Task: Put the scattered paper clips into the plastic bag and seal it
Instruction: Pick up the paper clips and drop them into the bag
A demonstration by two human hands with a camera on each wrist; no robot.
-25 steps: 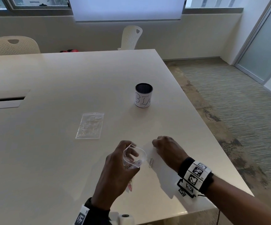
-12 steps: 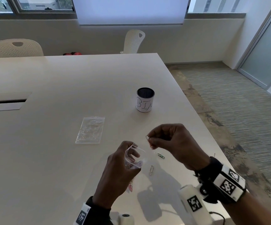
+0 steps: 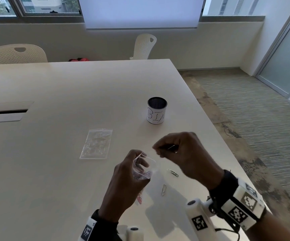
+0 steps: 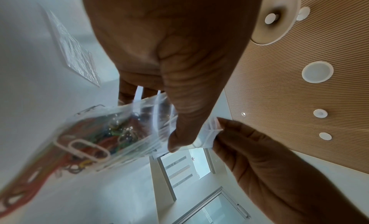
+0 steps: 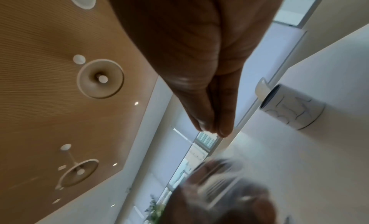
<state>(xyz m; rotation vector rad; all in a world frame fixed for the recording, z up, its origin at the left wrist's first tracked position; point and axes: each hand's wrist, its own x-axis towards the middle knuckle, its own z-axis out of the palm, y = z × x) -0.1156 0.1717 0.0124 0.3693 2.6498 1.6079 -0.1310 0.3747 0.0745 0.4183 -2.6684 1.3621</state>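
My left hand (image 3: pixel 140 161) holds a small clear plastic bag (image 3: pixel 143 168) upright above the table, its mouth open to the right. In the left wrist view the bag (image 4: pixel 103 137) contains several coloured paper clips, with my thumb on its rim. My right hand (image 3: pixel 158 151) hovers just right of the mouth and pinches a silver paper clip (image 3: pixel 171 147). In the right wrist view the fingertips (image 5: pixel 207 126) press together and hide the clip. Loose on the table lie a green clip (image 3: pixel 172 172), a silver clip (image 3: pixel 163 189) and a red clip (image 3: pixel 139 199).
A second clear bag (image 3: pixel 96 144) lies flat to the left. A black mesh cup labelled BIN (image 3: pixel 156 110) stands further back. The table's right edge (image 3: pixel 231 150) runs close to my right hand. Two white chairs stand behind the table.
My right hand has come up off the table with a clip pinched in it and moved left towards the bag's mouth. My left hand has kept the bag in place.
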